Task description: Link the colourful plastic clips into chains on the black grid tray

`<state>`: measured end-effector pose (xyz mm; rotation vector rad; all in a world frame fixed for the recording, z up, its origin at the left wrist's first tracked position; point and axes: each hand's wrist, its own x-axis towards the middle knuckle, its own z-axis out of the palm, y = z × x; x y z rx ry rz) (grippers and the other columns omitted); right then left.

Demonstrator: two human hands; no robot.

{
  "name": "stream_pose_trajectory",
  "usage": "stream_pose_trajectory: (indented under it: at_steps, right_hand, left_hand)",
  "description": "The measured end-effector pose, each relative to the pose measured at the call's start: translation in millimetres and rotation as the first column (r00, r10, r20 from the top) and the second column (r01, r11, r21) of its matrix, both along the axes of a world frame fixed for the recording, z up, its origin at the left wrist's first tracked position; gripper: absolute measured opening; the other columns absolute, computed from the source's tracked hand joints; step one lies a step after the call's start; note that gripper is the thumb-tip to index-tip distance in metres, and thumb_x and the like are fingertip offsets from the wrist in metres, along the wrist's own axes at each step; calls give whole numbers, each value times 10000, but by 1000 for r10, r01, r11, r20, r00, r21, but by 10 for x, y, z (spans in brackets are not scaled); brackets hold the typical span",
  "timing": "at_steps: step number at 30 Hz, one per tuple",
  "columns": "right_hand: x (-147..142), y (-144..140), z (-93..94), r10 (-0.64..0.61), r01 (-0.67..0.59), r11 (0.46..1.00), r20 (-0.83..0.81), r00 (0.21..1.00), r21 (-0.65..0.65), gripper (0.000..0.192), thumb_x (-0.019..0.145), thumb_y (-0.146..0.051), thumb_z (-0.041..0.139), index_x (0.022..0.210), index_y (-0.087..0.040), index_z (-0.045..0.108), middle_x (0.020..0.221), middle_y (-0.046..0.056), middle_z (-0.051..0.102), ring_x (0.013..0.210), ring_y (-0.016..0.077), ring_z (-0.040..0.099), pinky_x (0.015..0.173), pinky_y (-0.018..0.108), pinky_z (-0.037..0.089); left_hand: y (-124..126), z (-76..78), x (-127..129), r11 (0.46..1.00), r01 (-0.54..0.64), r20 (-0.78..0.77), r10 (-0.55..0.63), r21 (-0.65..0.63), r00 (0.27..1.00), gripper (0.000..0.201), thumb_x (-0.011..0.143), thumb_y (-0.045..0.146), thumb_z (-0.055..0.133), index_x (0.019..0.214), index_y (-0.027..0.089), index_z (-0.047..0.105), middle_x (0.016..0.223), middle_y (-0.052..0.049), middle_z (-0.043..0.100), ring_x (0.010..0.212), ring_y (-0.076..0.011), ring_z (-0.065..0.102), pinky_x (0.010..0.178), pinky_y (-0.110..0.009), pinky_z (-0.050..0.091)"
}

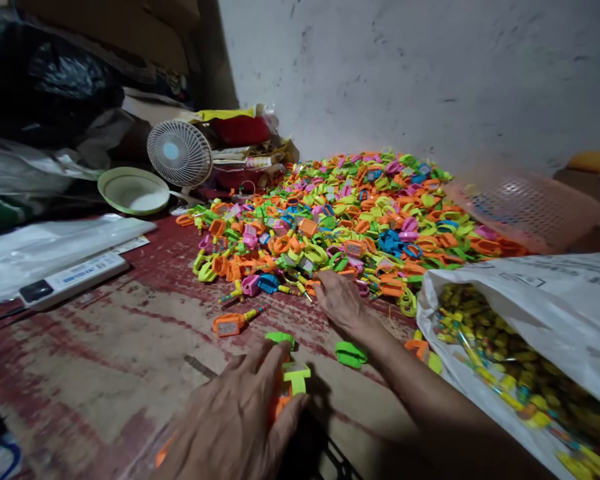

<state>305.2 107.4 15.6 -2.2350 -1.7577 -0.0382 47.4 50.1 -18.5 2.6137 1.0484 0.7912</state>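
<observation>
Head view: left hand (235, 420) grips green/orange pieces (293, 380) near; right hand (337, 300), fingers bent, picks at pile (350, 213) edge. Next probably needs 1 more piece lifted out.

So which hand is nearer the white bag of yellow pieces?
Right. The right hand reaches the pile's edge, just left of the white bag; the left hand is farther left, holding a green-and-orange piece.

A pile of toy parts (350, 213) lies far on the floor (105, 373). A basket (525, 203) sits right of it, a bag (540, 333) nearer right, a fan (180, 155) and bowl (133, 190) far left.
</observation>
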Motion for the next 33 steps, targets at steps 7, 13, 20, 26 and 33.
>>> stream_pose_trajectory:
  at_steps: [7,13,20,26,33]
  right_hand:
    - [-312,318,-175,-52,61,978,49,997,-200,283,994,-208,459,1063,-103,712,1101,226,703,1037,306,679,863,378,485]
    - [-172,106,17,-100,104,952,28,995,-288,208,868,-132,566,971,-73,736,961,232,720,919,341,704,715,352,478]
    - [19,-891,92,64,-166,953,-369,927,-253,242,895,-306,508,771,-160,656,713,30,645,663,142,597,587,229,405]
    - [-58,-1258,-209,5,33,999,-812,583,29,376,761,-443,617,1000,-153,645,688,0,613,537,125,531,503,237,403]
    - [-412,-1598,-328,75,-49,996,-392,917,74,175,846,-297,496,951,-227,617,693,2,630,534,153,519,521,269,342]
  left_hand:
    - [-50,45,42,1000,-11,-86,12,7,996,556,915,522,535,1449,409,432,1414,-50,600,1291,-321,580,1026,-435,532]
    - [34,316,160,999,0,-133,-4,-32,991,424,967,462,468,1360,310,515,1228,-87,674,1107,-269,674,897,-361,556]
    - [119,735,183,964,76,-330,-161,-255,930,308,994,403,425,1202,205,537,1211,-117,649,1012,-257,668,864,-371,517]
    - [101,771,210,977,36,-338,-106,-209,935,345,989,466,438,1222,250,573,1113,-62,700,844,-229,693,675,-315,498]
    - [144,828,135,980,53,-258,-103,-193,961,761,924,680,448,1519,214,363,1288,-133,651,1094,-331,671,933,-446,532]
